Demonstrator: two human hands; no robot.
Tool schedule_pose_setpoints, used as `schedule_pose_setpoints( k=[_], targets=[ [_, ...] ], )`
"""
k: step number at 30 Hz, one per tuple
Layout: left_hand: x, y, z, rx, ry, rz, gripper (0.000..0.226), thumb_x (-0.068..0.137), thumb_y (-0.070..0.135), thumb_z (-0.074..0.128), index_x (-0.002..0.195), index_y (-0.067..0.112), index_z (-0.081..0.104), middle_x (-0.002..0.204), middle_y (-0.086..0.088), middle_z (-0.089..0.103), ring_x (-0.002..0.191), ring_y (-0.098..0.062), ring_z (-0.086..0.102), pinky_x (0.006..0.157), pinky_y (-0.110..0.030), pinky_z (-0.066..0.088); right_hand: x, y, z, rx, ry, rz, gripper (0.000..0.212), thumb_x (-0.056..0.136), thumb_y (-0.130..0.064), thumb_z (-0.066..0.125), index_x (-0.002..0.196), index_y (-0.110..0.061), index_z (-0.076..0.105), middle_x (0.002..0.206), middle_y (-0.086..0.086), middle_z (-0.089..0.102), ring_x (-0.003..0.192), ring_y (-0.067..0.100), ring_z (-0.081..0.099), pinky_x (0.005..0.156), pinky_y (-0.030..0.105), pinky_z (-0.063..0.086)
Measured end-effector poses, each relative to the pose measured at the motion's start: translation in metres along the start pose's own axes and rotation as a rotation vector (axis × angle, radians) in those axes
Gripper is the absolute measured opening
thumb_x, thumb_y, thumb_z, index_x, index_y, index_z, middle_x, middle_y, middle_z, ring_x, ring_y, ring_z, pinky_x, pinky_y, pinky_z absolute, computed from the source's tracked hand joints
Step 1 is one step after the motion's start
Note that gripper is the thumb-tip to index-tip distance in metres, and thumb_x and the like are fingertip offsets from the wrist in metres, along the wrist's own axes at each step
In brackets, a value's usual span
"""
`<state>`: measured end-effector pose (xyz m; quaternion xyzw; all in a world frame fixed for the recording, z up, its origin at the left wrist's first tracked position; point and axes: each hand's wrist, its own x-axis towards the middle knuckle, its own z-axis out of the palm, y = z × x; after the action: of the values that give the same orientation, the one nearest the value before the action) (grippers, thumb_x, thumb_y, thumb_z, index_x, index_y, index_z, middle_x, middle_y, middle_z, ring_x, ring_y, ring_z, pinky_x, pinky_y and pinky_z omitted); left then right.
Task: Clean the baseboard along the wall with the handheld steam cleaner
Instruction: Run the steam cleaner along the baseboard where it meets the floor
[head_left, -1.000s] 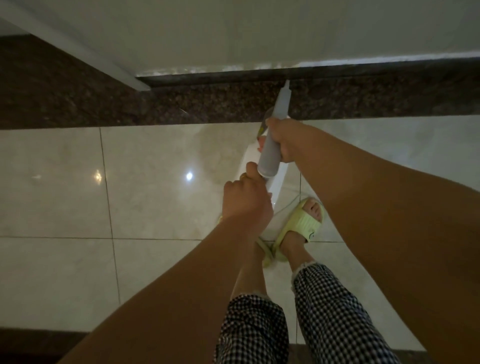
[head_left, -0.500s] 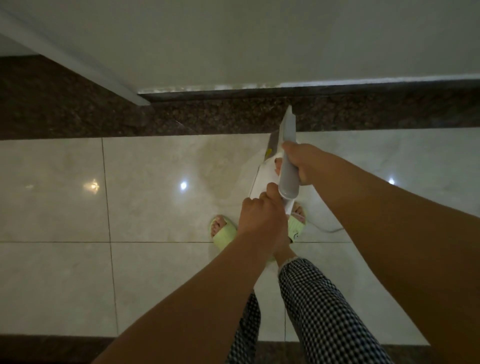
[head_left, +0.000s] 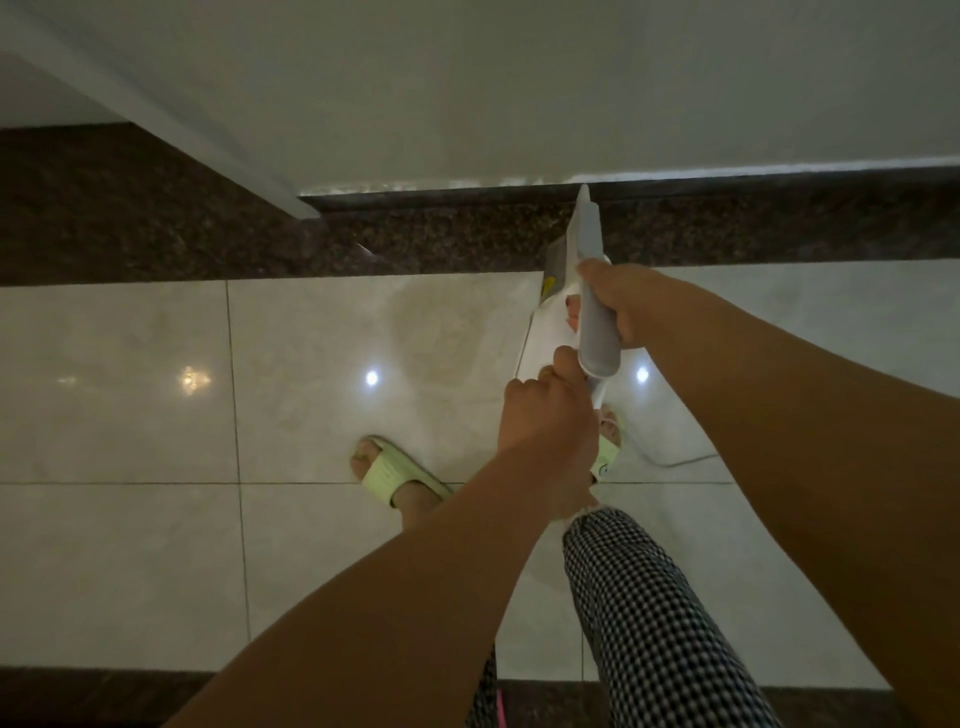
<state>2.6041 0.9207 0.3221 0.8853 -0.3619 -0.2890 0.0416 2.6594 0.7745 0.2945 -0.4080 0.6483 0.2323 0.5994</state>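
Both hands are clamped on the steam cleaner (head_left: 586, 244): right hand (head_left: 626, 301) around its grey handle, left hand (head_left: 545, 421) at its rear. Its nozzle tip is held against the dark baseboard (head_left: 467, 200).

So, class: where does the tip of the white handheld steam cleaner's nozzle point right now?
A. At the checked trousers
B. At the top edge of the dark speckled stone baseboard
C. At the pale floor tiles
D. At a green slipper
B: the white handheld steam cleaner's nozzle tip meets the top edge of the dark speckled stone baseboard, under the pale wall.
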Motion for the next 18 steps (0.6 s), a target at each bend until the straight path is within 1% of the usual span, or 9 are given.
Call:
schedule_pose_setpoints(
  k=[2,4,10,14,16,18],
  targets=[
    [0.001,-0.009,-0.001,-0.021,0.037,0.005,0.04,0.095,0.032,0.052,0.123,0.009,0.035,0.095,-0.001,0.057,0.081,-0.021,0.061,0.07,-0.031,0.031,0.001,0.0,0.008,0.014,0.009,-0.005,0.047,0.095,-0.042,0.054,0.126,-0.008,0.05,0.082,0.005,0.064,0.069,0.016,0.061,0.082,0.033,0.055],
    [0.001,-0.019,-0.001,-0.014,0.055,-0.002,0.041,0.095,0.031,0.054,0.123,0.008,0.036,0.095,-0.002,0.058,0.08,-0.022,0.061,0.07,-0.031,0.032,0.0,-0.001,0.016,0.014,0.023,-0.01,0.044,0.096,-0.042,0.054,0.124,-0.008,0.05,0.082,0.005,0.064,0.068,0.015,0.061,0.078,0.032,0.055],
    [0.005,-0.031,-0.005,-0.017,0.065,-0.032,0.042,0.092,0.032,0.058,0.12,0.01,0.036,0.092,0.001,0.058,0.076,-0.019,0.062,0.067,-0.03,0.031,-0.001,-0.007,0.031,0.016,0.059,-0.023,0.039,0.095,-0.039,0.057,0.119,-0.01,0.048,0.08,0.005,0.064,0.069,0.015,0.061,0.087,0.035,0.055],
    [0.004,-0.036,-0.009,-0.082,-0.019,-0.045,0.046,0.095,0.037,0.053,0.125,0.009,0.03,0.102,-0.002,0.057,0.088,-0.021,0.062,0.074,-0.032,0.034,0.0,-0.009,0.038,-0.007,0.063,-0.013,0.04,0.094,-0.039,0.057,0.121,-0.011,0.048,0.081,0.004,0.064,0.07,0.015,0.062,0.085,0.034,0.055],
    [0.004,-0.04,-0.012,-0.111,-0.021,-0.07,0.044,0.095,0.034,0.053,0.123,0.011,0.029,0.103,-0.002,0.058,0.089,-0.022,0.063,0.074,-0.032,0.034,0.0,-0.01,0.042,-0.022,0.071,-0.006,0.041,0.094,-0.04,0.058,0.121,-0.012,0.048,0.085,0.004,0.065,0.072,0.015,0.063,0.08,0.032,0.054],
    [0.004,-0.043,-0.014,-0.138,-0.03,-0.087,0.043,0.095,0.032,0.054,0.123,0.011,0.029,0.102,-0.001,0.058,0.089,-0.022,0.063,0.073,-0.032,0.033,0.0,-0.012,0.047,-0.034,0.084,0.002,0.041,0.093,-0.041,0.059,0.12,-0.013,0.049,0.089,0.003,0.066,0.075,0.015,0.063,0.077,0.031,0.054]
  ],
)
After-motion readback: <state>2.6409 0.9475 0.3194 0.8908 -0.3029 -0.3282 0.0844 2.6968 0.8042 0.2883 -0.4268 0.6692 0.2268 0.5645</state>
